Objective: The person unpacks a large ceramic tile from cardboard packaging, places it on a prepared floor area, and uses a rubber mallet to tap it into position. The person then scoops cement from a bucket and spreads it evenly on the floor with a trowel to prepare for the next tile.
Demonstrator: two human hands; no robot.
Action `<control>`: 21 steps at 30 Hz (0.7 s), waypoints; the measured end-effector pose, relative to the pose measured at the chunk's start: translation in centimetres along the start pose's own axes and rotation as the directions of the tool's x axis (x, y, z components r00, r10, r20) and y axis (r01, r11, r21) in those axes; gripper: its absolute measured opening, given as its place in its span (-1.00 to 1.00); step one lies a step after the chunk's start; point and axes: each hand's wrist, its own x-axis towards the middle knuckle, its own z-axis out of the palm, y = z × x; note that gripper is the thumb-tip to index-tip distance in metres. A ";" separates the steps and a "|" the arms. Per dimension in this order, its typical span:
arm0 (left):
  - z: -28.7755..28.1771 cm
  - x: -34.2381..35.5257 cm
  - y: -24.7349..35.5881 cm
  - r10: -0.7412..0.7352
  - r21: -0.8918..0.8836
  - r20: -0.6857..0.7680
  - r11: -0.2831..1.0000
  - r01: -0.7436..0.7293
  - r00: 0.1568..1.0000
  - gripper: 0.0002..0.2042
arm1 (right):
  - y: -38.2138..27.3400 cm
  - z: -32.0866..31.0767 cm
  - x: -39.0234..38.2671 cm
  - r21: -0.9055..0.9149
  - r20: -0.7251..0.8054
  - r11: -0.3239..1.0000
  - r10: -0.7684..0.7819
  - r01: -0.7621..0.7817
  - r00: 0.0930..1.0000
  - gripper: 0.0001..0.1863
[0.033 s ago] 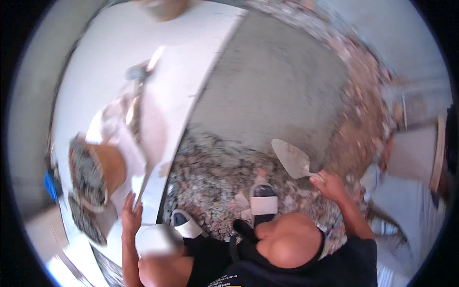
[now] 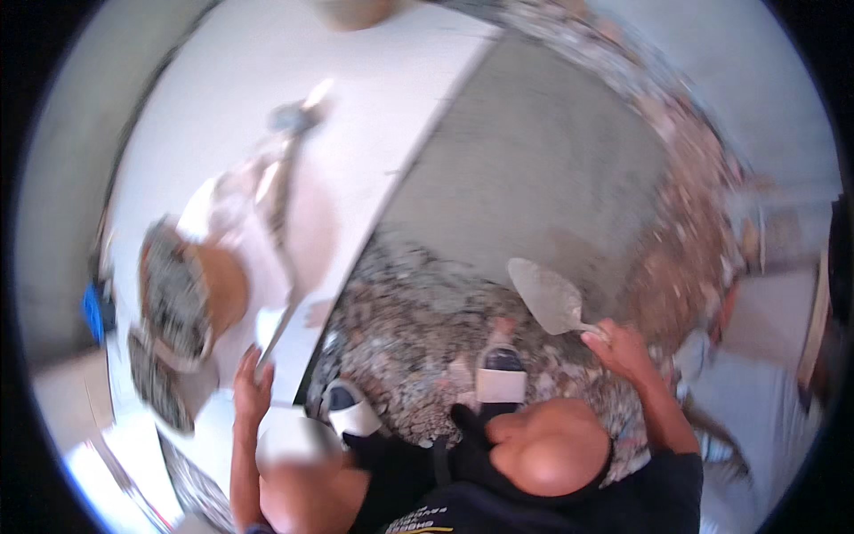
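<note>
My right hand [image 2: 616, 345] is closed round the handle of a trowel [image 2: 546, 295]. The pointed metal blade lies over the near edge of the grey mortar bed [image 2: 534, 160]. On the left, my left hand [image 2: 253, 384] is closed on a thin, flat strip-like tool [image 2: 283, 331], whose kind is too blurred to tell. That hand is over the near part of a large white slab [image 2: 374, 107]. An orange-brown bucket [image 2: 227, 289] with grey mortar inside lies tipped beside it. A second mortar-caked container [image 2: 160, 383] is nearer me.
A blurred long-handled tool with a grey head [image 2: 292, 117] lies on the slab by a pale crumpled sheet [image 2: 236, 200]. Another bucket [image 2: 356, 11] stands at the far edge. Rubble [image 2: 400, 347] surrounds my sandalled feet. A blue object [image 2: 92, 311] sits by the left wall.
The slab, buckets and mortar bed have shifted rightward in the picture as the view turned slightly. Both hands keep their hold, and the trowel stays over the mortar's near edge.
</note>
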 end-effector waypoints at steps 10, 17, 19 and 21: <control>1.3 -1.5 -8.1 -0.286 -0.324 -0.913 0.942 -0.092 0.291 -0.43 | -47.1 -4.4 4.9 -0.453 -0.011 0.354 -0.920 0.819 0.392 -0.64; -0.7 5.9 -7.9 -0.252 -0.283 -0.907 0.958 -0.045 0.338 -0.29 | -62.6 2.5 5.6 -0.713 -0.008 0.304 -0.905 0.632 0.426 -0.66; -0.7 6.2 -7.7 -0.267 -0.289 -0.894 0.957 -0.008 0.359 -0.29 | -63.0 3.9 5.1 -0.668 0.079 0.335 -0.856 0.664 0.511 -0.67; -0.9 6.1 -7.5 -0.271 -0.290 -0.879 0.957 0.011 0.391 -0.29 | -62.8 5.1 4.5 -0.586 0.146 0.388 -0.813 0.711 0.564 -0.66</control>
